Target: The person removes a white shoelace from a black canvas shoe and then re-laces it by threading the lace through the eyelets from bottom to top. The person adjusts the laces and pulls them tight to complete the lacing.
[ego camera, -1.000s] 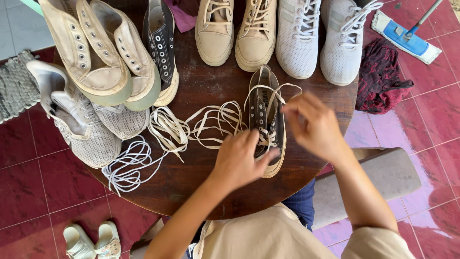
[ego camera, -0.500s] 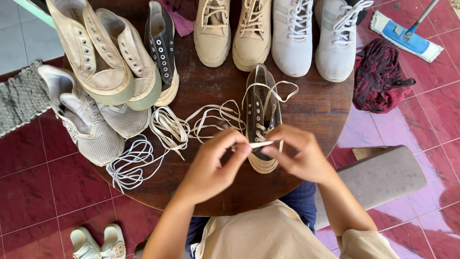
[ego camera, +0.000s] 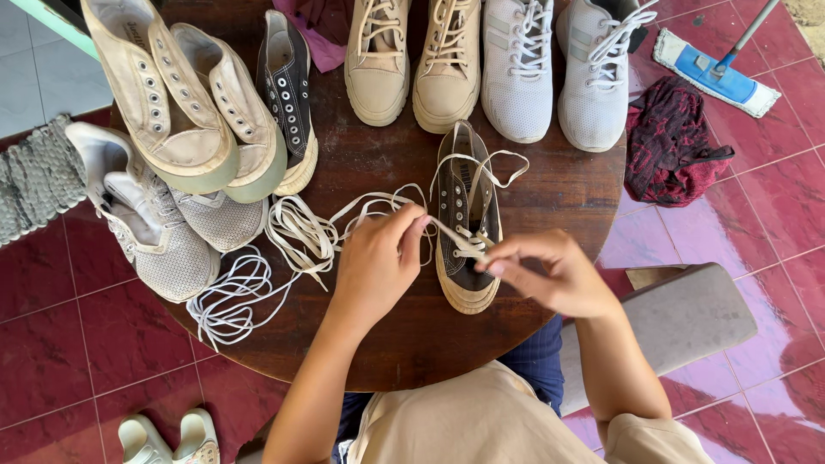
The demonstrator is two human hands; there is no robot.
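Pinching a cream flat shoelace [ego camera: 449, 232] between left hand [ego camera: 378, 262] fingers, right hand [ego camera: 550, 275] fingers gripping its other strand, over dark canvas sneaker [ego camera: 465, 215], round wooden table [ego camera: 567, 189]

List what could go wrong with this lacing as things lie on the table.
The left hand pulls the lace close to the loose lace pile, so strands may tangle. The dark shoe stands free, held only through the lace by the right hand, and could slide or tip.
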